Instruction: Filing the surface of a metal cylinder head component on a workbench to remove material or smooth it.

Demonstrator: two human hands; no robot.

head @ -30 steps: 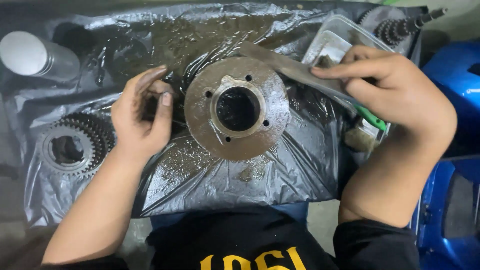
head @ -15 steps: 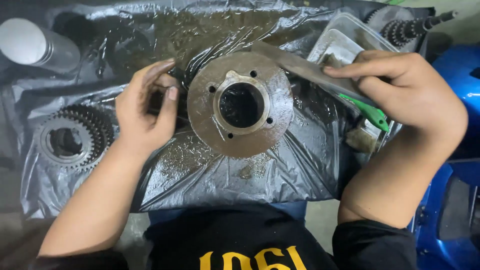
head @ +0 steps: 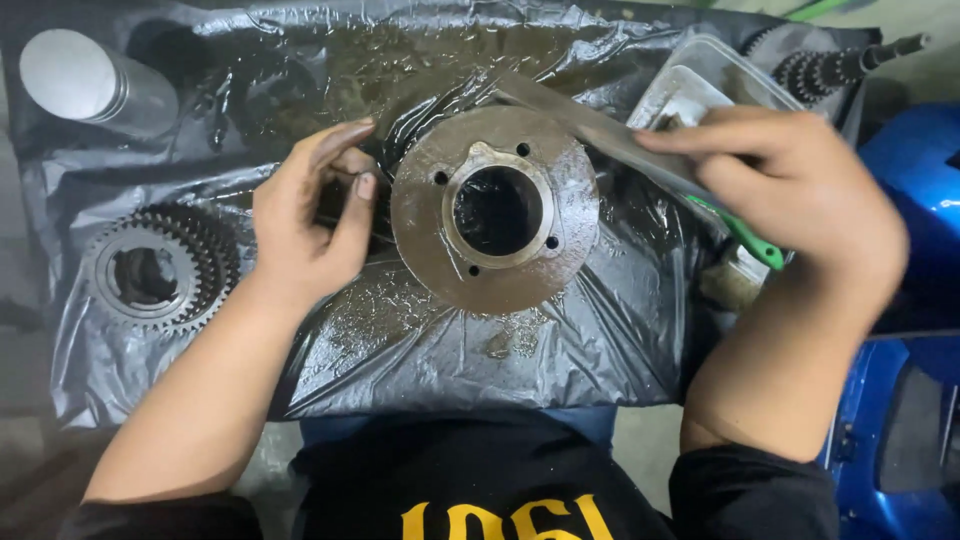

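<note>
Head view, looking down over the lap

Work surface: black plastic sheet (head: 420, 350), crumpled, wet and smeared with brown grime, spread across the person's knees and beyond.

Main part: round rusty metal disc (head: 495, 210) with a large centre bore, a raised hub collar and small bolt holes around it. It lies flat on the sheet, about mid-frame, between the two hands.

Left hand (head: 310, 225): grimy, set just beside the disc's left edge. Fingers curled, thumb and fingertips drawn together in a loose pinch. Whether anything small sits in that pinch, I cannot tell; the disc's rim looks close to the fingers, contact unclear.

Right hand (head: 790, 190): closed around a flat grey metal file (head: 590, 125) with a green handle (head: 750, 240). Index finger stretched along the blade. Blade slants up-left, its far end lying over the disc's upper right rim. Hand slightly motion-blurred.

Left of sheet: toothed gear cluster (head: 160, 270), lying flat, well apart from the disc.

Top left: clear cylindrical container with a pale lid (head: 90, 85), on its side.

Top right: clear plastic tub (head: 700, 85), partly hidden behind the right hand; beyond it a geared shaft (head: 830, 65).

Right edge: glossy blue bodywork (head: 920, 180).

Bottom: dark shirt with yellow print (head: 500, 500).
</note>
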